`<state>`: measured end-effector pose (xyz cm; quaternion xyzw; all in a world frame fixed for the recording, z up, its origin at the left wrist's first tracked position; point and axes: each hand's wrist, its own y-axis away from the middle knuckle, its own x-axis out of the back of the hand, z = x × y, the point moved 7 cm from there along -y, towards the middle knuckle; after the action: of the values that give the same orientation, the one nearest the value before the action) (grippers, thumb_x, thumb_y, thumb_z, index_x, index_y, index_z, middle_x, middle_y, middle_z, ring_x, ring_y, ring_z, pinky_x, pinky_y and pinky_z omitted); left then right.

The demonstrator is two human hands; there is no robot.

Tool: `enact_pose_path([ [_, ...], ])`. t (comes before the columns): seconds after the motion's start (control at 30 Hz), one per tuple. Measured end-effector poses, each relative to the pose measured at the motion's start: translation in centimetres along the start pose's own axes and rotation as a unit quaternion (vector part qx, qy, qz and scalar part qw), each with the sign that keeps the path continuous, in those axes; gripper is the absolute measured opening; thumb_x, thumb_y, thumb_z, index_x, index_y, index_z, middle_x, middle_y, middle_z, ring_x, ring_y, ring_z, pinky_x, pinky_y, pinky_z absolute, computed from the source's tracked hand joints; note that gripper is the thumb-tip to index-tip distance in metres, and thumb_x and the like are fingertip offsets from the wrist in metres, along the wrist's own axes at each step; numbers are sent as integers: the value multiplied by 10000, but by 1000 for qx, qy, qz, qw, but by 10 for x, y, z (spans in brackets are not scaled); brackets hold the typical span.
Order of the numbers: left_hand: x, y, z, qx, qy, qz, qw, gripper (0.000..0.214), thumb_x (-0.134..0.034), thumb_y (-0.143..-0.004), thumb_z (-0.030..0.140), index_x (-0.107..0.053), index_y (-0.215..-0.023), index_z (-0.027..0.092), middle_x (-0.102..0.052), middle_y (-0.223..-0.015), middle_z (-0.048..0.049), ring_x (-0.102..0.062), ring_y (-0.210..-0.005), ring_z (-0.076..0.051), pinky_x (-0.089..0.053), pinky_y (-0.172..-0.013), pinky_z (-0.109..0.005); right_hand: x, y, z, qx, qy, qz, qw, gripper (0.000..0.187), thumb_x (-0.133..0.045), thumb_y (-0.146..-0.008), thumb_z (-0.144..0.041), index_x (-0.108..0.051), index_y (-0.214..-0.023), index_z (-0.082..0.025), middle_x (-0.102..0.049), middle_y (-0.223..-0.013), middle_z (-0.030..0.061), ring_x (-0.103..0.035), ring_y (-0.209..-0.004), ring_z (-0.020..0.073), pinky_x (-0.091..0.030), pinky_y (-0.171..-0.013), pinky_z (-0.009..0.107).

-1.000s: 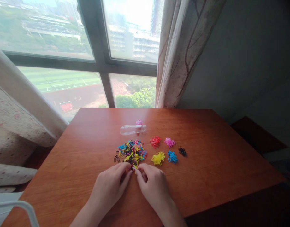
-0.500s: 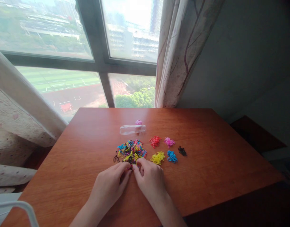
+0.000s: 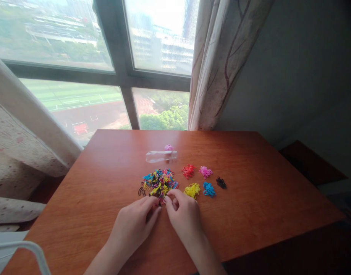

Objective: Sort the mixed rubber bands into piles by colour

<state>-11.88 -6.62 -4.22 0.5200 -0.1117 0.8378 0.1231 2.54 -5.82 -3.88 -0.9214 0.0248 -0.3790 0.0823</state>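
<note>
Resting side by side on the table, both hands meet at the near edge of a mixed heap of small elastic bands. The right hand has thumb and forefinger closed together right at the heap's rim, pinching into the bands there; which colour it grips is too small to tell. The left hand lies curled, knuckles up, its fingertips down beside those of the right and touching the same near edge; whether it pinches anything cannot be told.

The heap lies straight ahead of the fingertips, away from the person, and spreads wider from left to right than from front to back. Of the two, the right hand is nearer to it and reaches slightly further in.

To the right of the heap sit five small single-colour clusters, each apart from the others: a yellow cluster just beyond the right hand's knuckles, a blue cluster beside it, a black cluster furthest right, and behind them a red cluster and a pink cluster. Beyond the heap a clear bottle lies on its side, long axis running left to right, with a small pink piece just behind its right end.
</note>
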Motion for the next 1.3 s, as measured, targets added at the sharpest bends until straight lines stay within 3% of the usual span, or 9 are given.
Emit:
enact_pose_path([
  [0.33, -6, -1, 10, -25, -32, -2, 999, 143, -479, -940, 294, -612, -974, 254, -717, -861, 0, -687, -759, -178, -459, -647, -248, 18, 16, 17, -6, -10, 20, 1000, 150, -531, -911, -268, -676, -895, -236, -607, -624, -34, -561, -555, 140, -348, -601, 230],
  [0.7, -9, -10, 22, -54, -70, -16, 996, 206, -413, -971, 271, -616, -985, 241, -719, -887, -27, -702, -787, -201, -483, -661, -273, 16, 28, 21, 19, 31, 22, 999, 152, -513, -921, -239, -662, -887, -235, -628, -662, -28, -581, -583, 142, -329, -597, 240],
  [1.1, -1, -2, 7, -22, -43, 32, 998, 170, -445, -939, 271, -595, -866, 236, -700, -799, 0, -682, -706, -184, -454, -605, -257, 16, 28, 19, 29, 38, 36, 998, 160, -510, -921, -235, -664, -878, -226, -639, -664, -19, -592, -587, 139, -329, -596, 240],
  [1.3, 6, 1, 1, -13, 44, 63, 997, 133, -473, -914, 253, -605, -926, 236, -671, -731, 28, -633, -611, -131, -443, -572, -214, 15, 29, 21, 25, 30, 32, 999, 148, -520, -919, -227, -664, -885, -226, -637, -673, -23, -581, -583, 136, -314, -595, 249],
])
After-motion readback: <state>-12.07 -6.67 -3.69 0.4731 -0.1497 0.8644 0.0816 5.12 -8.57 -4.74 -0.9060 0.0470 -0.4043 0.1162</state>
